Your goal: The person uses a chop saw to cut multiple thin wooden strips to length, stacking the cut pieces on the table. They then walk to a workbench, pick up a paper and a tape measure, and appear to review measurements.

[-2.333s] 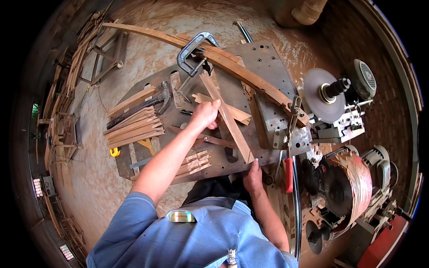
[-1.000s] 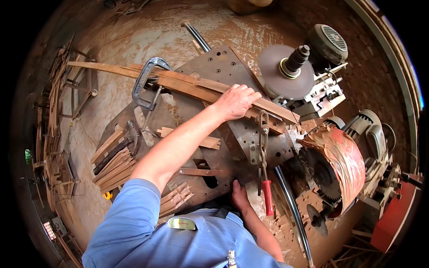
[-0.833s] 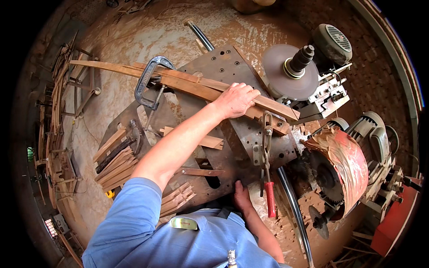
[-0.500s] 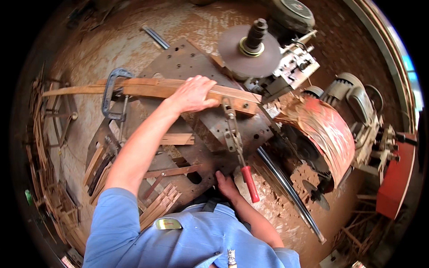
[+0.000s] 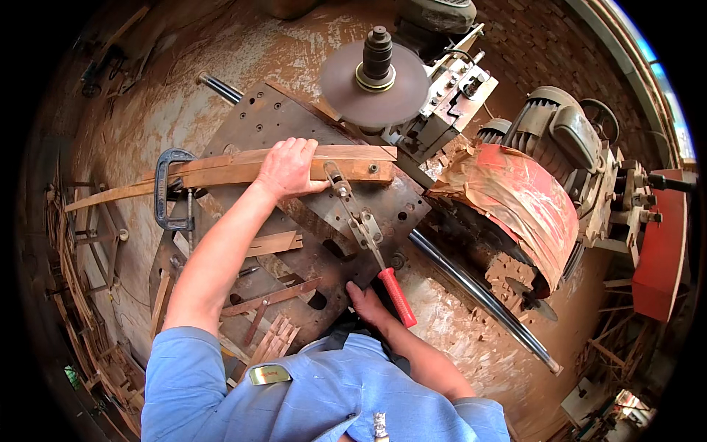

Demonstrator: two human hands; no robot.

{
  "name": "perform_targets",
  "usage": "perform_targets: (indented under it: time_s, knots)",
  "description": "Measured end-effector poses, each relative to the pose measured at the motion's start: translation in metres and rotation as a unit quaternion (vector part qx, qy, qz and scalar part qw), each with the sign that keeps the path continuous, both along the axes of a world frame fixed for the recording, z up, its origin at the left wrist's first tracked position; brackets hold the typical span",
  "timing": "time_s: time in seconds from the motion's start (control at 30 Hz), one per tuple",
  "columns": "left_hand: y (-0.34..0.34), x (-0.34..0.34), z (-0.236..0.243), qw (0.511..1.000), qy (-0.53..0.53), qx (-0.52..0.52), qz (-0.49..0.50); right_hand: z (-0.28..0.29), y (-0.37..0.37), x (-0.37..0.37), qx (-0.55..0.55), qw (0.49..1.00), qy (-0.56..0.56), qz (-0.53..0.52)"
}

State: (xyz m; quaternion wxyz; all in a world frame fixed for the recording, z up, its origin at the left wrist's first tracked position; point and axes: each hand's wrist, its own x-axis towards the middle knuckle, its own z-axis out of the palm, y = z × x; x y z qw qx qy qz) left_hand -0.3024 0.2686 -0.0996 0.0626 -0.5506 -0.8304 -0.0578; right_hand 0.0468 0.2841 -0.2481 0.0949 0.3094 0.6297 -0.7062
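One wooden strip (image 5: pixel 361 152): lies along the curved beam (image 5: pixel 239 172) over the steel plate (image 5: pixel 254 136); whether atop the beam or just beyond it cannot be told.
Left hand (image 5: pixel 287 168): closed across the strip, fingers over its far side, thumb extended toward the toggle clamp (image 5: pixel 364 228).
Right hand (image 5: pixel 370 306): thumb at the plate's near edge; fingers hidden — grip cannot be told.
Seating: best judged by even contact — press the strip flush along the beam, without rocking.
Toggle clamp: red handle (image 5: pixel 398 297) points toward the operator; keep the thumb clear of the arm.
C-clamp (image 5: pixel 161 190): around the beam's left part.
Disc (image 5: pixel 342 92): beyond the plate; rotation unclear, so treat as live.
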Motion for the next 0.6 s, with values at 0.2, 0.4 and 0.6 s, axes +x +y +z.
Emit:
perform_targets:
  time_s: [0.2,0.4,0.6]
  knots:
    - [-0.007,-0.012,-0.005,1.000,0.007,0.003,-0.006,-0.003,-0.009,-0.014,0.053,0.998,-0.041,-0.016]
    - [-0.012,-0.033,-0.012,1.000,0.018,0.002,-0.012,-0.027,-0.020,-0.035,-0.020,0.999,0.006,-0.043]
    - [-0.023,-0.065,-0.017,1.000,0.012,0.006,-0.015,-0.026,-0.032,-0.070,-0.046,0.995,0.050,-0.071]
